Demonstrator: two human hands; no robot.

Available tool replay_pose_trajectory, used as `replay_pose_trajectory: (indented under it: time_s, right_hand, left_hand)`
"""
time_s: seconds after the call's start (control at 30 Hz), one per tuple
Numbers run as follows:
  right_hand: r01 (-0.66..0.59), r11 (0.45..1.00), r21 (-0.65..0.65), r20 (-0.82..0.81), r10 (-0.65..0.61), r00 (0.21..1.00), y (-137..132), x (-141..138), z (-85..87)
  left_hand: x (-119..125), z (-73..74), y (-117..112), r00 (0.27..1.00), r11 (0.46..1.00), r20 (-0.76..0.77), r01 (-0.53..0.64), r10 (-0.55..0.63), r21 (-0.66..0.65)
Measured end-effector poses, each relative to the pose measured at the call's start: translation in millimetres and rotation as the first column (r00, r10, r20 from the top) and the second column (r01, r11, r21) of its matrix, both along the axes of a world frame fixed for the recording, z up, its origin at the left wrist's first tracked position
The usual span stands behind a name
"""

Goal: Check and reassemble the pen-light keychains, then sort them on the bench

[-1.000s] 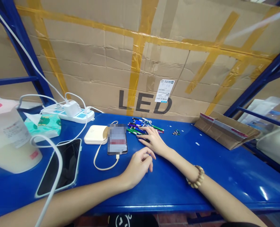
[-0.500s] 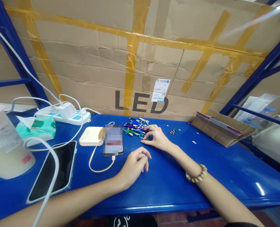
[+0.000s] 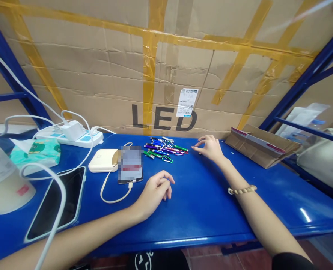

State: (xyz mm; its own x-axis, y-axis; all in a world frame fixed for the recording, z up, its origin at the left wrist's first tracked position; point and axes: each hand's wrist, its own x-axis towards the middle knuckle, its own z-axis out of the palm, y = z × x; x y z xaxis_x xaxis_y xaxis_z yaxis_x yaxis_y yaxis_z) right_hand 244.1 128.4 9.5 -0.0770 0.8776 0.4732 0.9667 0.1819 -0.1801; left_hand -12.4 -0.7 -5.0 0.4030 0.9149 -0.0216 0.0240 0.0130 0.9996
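Note:
My left hand (image 3: pixel 155 189) rests on the blue table (image 3: pixel 205 210), its fingers loosely curled and holding nothing, just right of a phone (image 3: pixel 130 168) on a cable. My right hand (image 3: pixel 208 148) is further back, palm down with fingers curved onto the table, where small loose parts lay a moment ago; they are hidden under it. A pile of several small coloured pen-like sticks with carabiner clips (image 3: pixel 163 148) lies just left of my right hand, apart from it.
A cream power bank (image 3: pixel 103 160), a large dark phone (image 3: pixel 56 202), a tissue pack (image 3: pixel 36 152), a white power strip (image 3: pixel 70 137), a translucent jug (image 3: pixel 0 180) and a white cable (image 3: pixel 53 210) fill the left side. A flat cardboard box (image 3: pixel 260 148) lies right. A taped cardboard wall stands behind.
My right hand has left the pile of sticks and moved right to where the small loose parts lay. My left hand stayed put. The camera shifted slightly.

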Motion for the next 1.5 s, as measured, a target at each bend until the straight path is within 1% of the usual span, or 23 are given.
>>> replay_pose_trajectory:
  time_s: [0.07,0.13,0.17,0.2,0.27,0.33,0.4,0.47,0.5,0.6,0.67,0.73,0.83,0.9,1.03,1.17,1.23,1.3,1.33,1.4,1.43,1.5]
  right_hand:
    - [0.078,0.992,-0.103,0.012,-0.078,0.997,3,10,-5.1]
    - [0.108,0.976,-0.189,0.022,-0.106,0.994,3,16,-7.2]
    - [0.115,0.972,-0.206,0.028,-0.112,0.993,3,18,-7.1]
    - [0.119,0.972,-0.202,0.035,-0.115,0.993,2,17,-6.2]
    - [0.106,0.985,-0.135,0.046,-0.101,0.994,0,11,-3.4]
    - [0.027,0.999,-0.031,0.036,-0.026,0.999,-5,-6,-0.4]
    - [-0.138,0.989,0.059,0.02,0.137,0.99,-13,-31,0.9]
    - [-0.35,0.935,0.058,0.052,0.347,0.936,-24,-60,-0.2]
    - [-0.425,0.905,0.034,0.067,0.422,0.904,-31,-74,-1.7]
    - [-0.577,0.814,-0.067,0.113,0.581,0.806,-47,-108,-9.1]
    - [-0.63,0.765,-0.13,0.148,0.644,0.751,-52,-121,-14.6]
    - [-0.654,0.737,-0.17,0.176,0.676,0.716,-53,-126,-18.8]
    - [-0.67,0.721,-0.177,0.18,0.693,0.699,-50,-127,-21.2]
    - [-0.674,0.727,-0.131,0.154,0.687,0.71,-47,-125,-20.5]
    - [-0.638,0.77,-0.015,0.06,0.638,0.768,-45,-122,-18.6]
    - [-0.568,0.823,0.014,-0.081,0.567,0.82,-44,-122,-17.8]
    - [-0.549,0.835,0.024,-0.103,0.548,0.83,-42,-118,-14.8]
    - [-0.51,0.857,0.069,-0.098,0.515,0.852,-38,-108,-8.7]
    - [-0.471,0.875,0.108,-0.104,0.482,0.87,-35,-100,-4.6]
    - [-0.352,0.916,0.191,-0.163,0.384,0.909,-28,-80,4.5]
    - [-0.262,0.939,0.224,-0.208,0.309,0.928,-24,-68,9.1]
    - [-0.047,0.97,0.238,-0.302,0.12,0.946,-18,-43,18.0]
  left_hand:
    - [0,0.9,0,1.0,1.0,-0.006,-0.001,0.001,-0.003]
    - [0,1.2,0,1.0,1.0,-0.007,0.001,-0.001,-0.004]
    - [0,1.1,0,1.0,1.0,-0.006,0.001,-0.001,-0.004]
    - [0,1.0,0,1.0,1.0,-0.004,0.0,0.0,-0.003]
    - [0,0.7,0,1.0,1.0,-0.001,-0.001,0.001,0.001]
    - [1,0.7,0,1.0,1.0,-0.001,-0.001,0.001,0.004]
    - [1,1.2,-2,1.0,1.0,-0.009,-0.001,0.001,0.007]
    - [1,1.7,-3,1.0,1.0,-0.023,-0.002,0.002,0.01]
    - [1,1.8,-3,1.0,1.0,-0.029,-0.001,0.002,0.012]
    - [1,1.3,-4,1.0,1.0,-0.028,0.0,0.001,0.023]
    - [1,0.8,-4,1.0,0.999,-0.018,0.003,-0.003,0.042]
    - [1,0.4,-4,1.0,0.998,-0.012,0.008,-0.008,0.056]
    - [1,0.4,-5,1.0,0.999,-0.011,0.008,-0.007,0.052]
    - [1,0.3,-5,1.0,0.999,-0.009,0.006,-0.006,0.05]
    - [2,-0.2,-5,1.0,0.999,-0.022,0.005,-0.005,0.043]
    - [2,0.0,-4,0.999,0.999,-0.04,0.007,-0.005,0.033]
    - [1,0.4,-3,0.999,1.0,-0.046,0.003,-0.002,0.022]
    - [1,0.8,-3,0.999,1.0,-0.043,-0.001,0.001,0.012]
    - [0,0.9,-2,0.999,1.0,-0.039,-0.003,0.003,0.01]
    - [0,1.3,-1,0.999,1.0,-0.034,-0.007,0.007,0.015]
    - [0,1.4,-1,0.999,1.0,-0.033,-0.007,0.008,0.02]
    - [0,1.8,-1,0.999,1.0,-0.032,-0.006,0.006,0.026]
